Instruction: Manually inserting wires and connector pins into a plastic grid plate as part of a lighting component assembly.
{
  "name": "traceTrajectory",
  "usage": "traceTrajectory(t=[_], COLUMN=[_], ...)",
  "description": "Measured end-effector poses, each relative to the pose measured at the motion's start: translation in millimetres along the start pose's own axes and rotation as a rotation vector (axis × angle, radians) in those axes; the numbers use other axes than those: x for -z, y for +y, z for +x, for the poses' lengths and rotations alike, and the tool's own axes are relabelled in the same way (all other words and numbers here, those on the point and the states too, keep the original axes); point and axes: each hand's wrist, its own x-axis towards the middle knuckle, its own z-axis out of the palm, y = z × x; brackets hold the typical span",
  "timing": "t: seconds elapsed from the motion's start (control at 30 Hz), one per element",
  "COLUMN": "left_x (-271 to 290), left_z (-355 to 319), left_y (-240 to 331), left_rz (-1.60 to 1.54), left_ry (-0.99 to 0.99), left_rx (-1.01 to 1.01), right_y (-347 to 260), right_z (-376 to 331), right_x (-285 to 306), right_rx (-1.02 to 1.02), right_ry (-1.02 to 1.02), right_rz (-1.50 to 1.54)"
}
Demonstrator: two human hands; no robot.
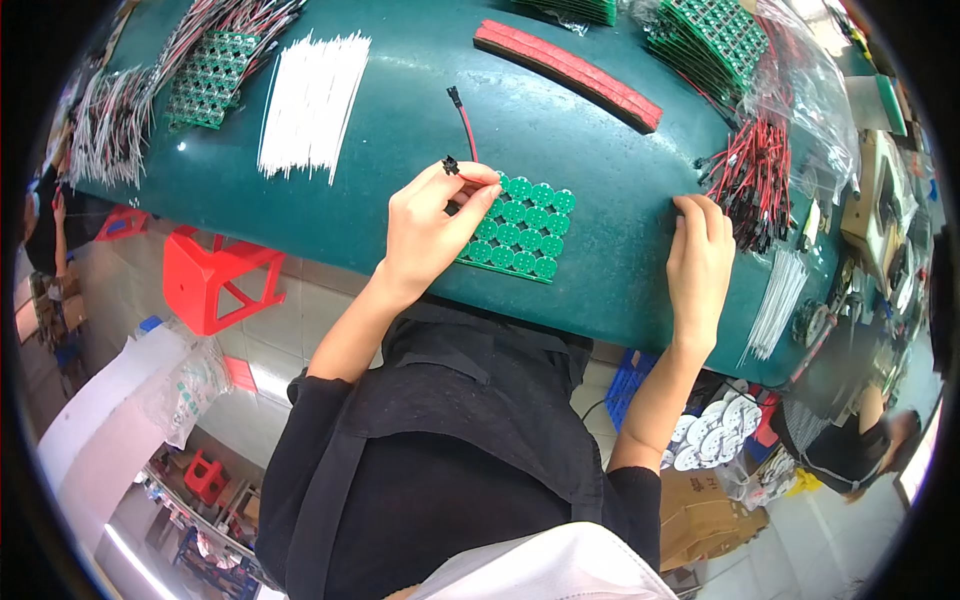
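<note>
My left hand (428, 222) is over the left side of a green circuit board panel (527, 232) made of small round boards in rows. Its thumb and fingertips pinch a red and black wire lead; a black plug (451, 166) sticks out above the fingers. Another stretch of red and black wire (466, 125) with a black plug on its end lies just beyond; whether it belongs to the same lead is hidden. My right hand (703, 255) rests at the table's right part, fingers loosely bent, thumb apart, nothing visible in it. Nearest to it is a bundle of red and black wire leads (757, 175).
On the green table (400, 110) lie white wires (315, 105), a long red block (568, 75), stacked green panels (708, 40), clear plastic bags (805, 90), and thin white strips (775, 305). Wire bundles (112, 125) lie far left. A red stool (215, 280) stands beside the table; another person (840, 435) is at right.
</note>
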Motion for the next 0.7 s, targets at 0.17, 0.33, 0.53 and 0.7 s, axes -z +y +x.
traceTrajectory(t=[0.17,0.33,0.53,0.7], left_x=[1,-3,-5,-3], left_z=[0,-3,-3,-5], left_y=[-1,-5,-7,-8], left_rz=[-0.025,0.012,-0.008,-0.001], left_ry=[0.011,0.052,0.076,0.069], left_rx=[0.005,-0.040,-0.065,-0.080], right_y=[1,-2,2,0], right_z=[-2,-4,-8,-11], right_x=[-6,2,4,3], right_rx=[0.006,0.012,0.031,0.021], right_ry=[0.081,0.044,0.039,0.004], right_rz=[0.039,-0.016,-0.040,-0.035])
